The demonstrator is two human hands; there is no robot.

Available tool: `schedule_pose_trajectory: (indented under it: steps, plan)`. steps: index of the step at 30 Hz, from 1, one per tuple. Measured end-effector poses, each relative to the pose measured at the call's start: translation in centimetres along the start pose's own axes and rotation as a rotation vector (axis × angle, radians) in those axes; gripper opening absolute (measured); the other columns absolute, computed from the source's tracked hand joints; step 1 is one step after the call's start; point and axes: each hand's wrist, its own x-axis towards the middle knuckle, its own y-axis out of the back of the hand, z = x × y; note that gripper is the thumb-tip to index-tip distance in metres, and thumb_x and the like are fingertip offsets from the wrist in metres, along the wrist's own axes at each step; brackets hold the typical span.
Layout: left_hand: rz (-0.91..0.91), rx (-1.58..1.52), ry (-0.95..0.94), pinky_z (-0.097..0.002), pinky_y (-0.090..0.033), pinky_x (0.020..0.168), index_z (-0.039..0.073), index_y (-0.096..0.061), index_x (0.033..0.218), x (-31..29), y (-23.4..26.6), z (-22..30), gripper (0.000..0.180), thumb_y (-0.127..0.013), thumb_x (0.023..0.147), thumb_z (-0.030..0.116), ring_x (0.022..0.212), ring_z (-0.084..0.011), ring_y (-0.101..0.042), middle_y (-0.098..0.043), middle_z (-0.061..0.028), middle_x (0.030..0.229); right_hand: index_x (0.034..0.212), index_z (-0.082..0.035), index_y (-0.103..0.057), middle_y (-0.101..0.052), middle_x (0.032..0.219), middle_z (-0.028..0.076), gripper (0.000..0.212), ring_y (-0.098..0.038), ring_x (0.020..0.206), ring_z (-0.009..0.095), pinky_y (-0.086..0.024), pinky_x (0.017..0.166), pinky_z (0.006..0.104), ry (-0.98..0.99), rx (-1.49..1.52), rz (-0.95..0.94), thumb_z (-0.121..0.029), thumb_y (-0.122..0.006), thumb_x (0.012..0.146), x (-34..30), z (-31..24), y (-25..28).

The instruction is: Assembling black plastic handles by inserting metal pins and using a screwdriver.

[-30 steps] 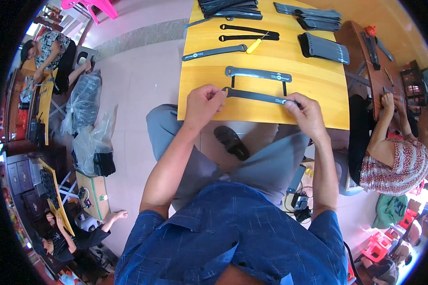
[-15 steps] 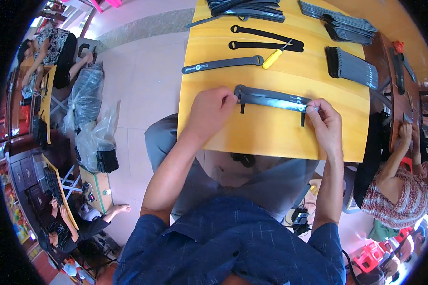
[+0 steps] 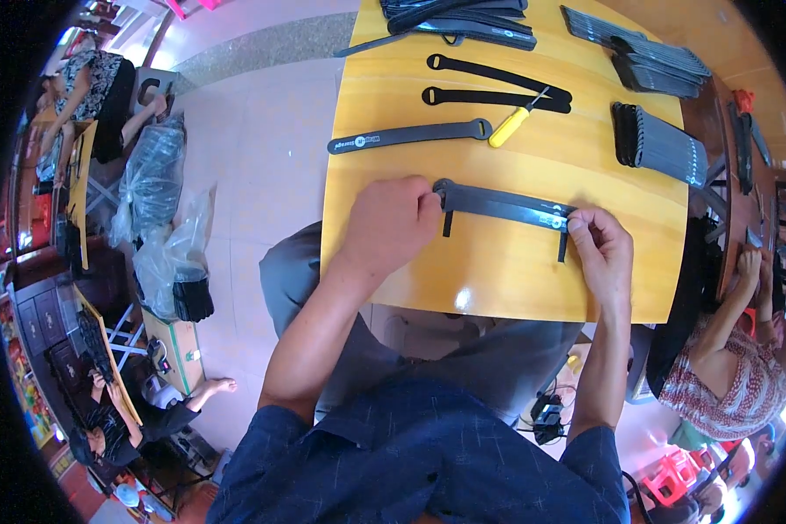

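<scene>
A dark grey strap (image 3: 506, 206) with pale print near its right end is stretched between my hands over the table. My left hand (image 3: 393, 220) is closed on the strap's looped left end, with its fingertips partly hidden. At the other end, my right hand (image 3: 601, 249) pinches the strap between thumb and fingers. Two narrow black strips hang beneath it, one near each hand. Beyond lie another grey strap (image 3: 410, 136) with a slotted end and two black slotted straps (image 3: 489, 96). A yellow-handled tool (image 3: 510, 127) with a thin metal shaft rests against them.
The yellow wooden table (image 3: 498, 284) carries a pile of black straps (image 3: 463, 22) at the far side and stacks of grey straps (image 3: 664, 150) at the right. Clear plastic bags (image 3: 157, 175) sit on the floor to the left. Other people work at both sides.
The table and everything on it sit slightly lower in the picture. Both hands still hold the strap's ends, and the bright glare along the strap has faded.
</scene>
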Motion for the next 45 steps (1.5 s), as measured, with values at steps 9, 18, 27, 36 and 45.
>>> schedule_pose_trajectory:
  steps: [9, 18, 27, 36, 45]
  plan:
    - [0.002, -0.005, -0.013, -0.0491, -0.052, 0.063, 0.001, -0.070, 0.081, 0.05, -0.15, -0.16, 0.024, -0.066, 0.092, 0.022, 0.068, -0.0415, -0.067, -0.067, -0.0213, 0.072, 0.098, -0.001, -0.072, -0.060, 0.079, -0.004, 0.008, -0.049, 0.067, 0.005, -0.043, 0.060, 0.0224, 0.032, -0.021, -0.009, -0.009, -0.072, 0.098, 0.09, 0.49, 0.12]
    - [-0.007, 0.048, -0.015, -0.0531, -0.056, 0.070, 0.002, -0.070, 0.077, 0.22, -0.02, 0.04, 0.023, -0.065, 0.089, 0.021, 0.073, -0.0428, -0.069, -0.070, -0.0205, 0.075, 0.098, 0.000, -0.072, -0.063, 0.081, -0.003, 0.006, -0.052, 0.069, 0.004, -0.045, 0.063, 0.0216, 0.022, 0.026, -0.020, -0.006, -0.072, 0.097, 0.12, 0.50, 0.15]
    - [-0.037, 0.052, -0.008, -0.0533, -0.056, 0.073, 0.002, -0.070, 0.079, 0.41, -0.12, -0.16, 0.023, -0.064, 0.089, 0.021, 0.077, -0.0429, -0.070, -0.071, -0.0208, 0.078, 0.099, 0.000, -0.074, -0.064, 0.082, -0.004, 0.008, -0.052, 0.070, 0.004, -0.045, 0.064, 0.0219, -0.020, 0.071, -0.057, -0.007, -0.071, 0.098, 0.44, 0.85, 0.46]
    - [-0.062, 0.049, 0.000, -0.0532, -0.056, 0.074, 0.002, -0.071, 0.080, 0.58, 0.27, 0.26, 0.022, -0.063, 0.088, 0.020, 0.078, -0.0426, -0.069, -0.071, -0.0209, 0.080, 0.099, -0.001, -0.074, -0.060, 0.077, -0.008, 0.008, -0.050, 0.069, 0.002, -0.043, 0.062, 0.0209, -0.078, 0.108, -0.110, -0.008, -0.071, 0.099, 0.79, 1.01, 0.87]
    - [-0.043, 0.044, -0.010, -0.0519, -0.054, 0.072, 0.001, -0.071, 0.079, 0.66, 0.27, 0.06, 0.022, -0.065, 0.089, 0.021, 0.075, -0.0425, -0.068, -0.068, -0.0218, 0.076, 0.092, 0.000, -0.071, -0.058, 0.074, -0.007, 0.010, -0.050, 0.066, 0.002, -0.042, 0.060, 0.0215, -0.028, 0.031, -0.092, -0.008, -0.071, 0.098, 0.74, 0.28, 0.47]
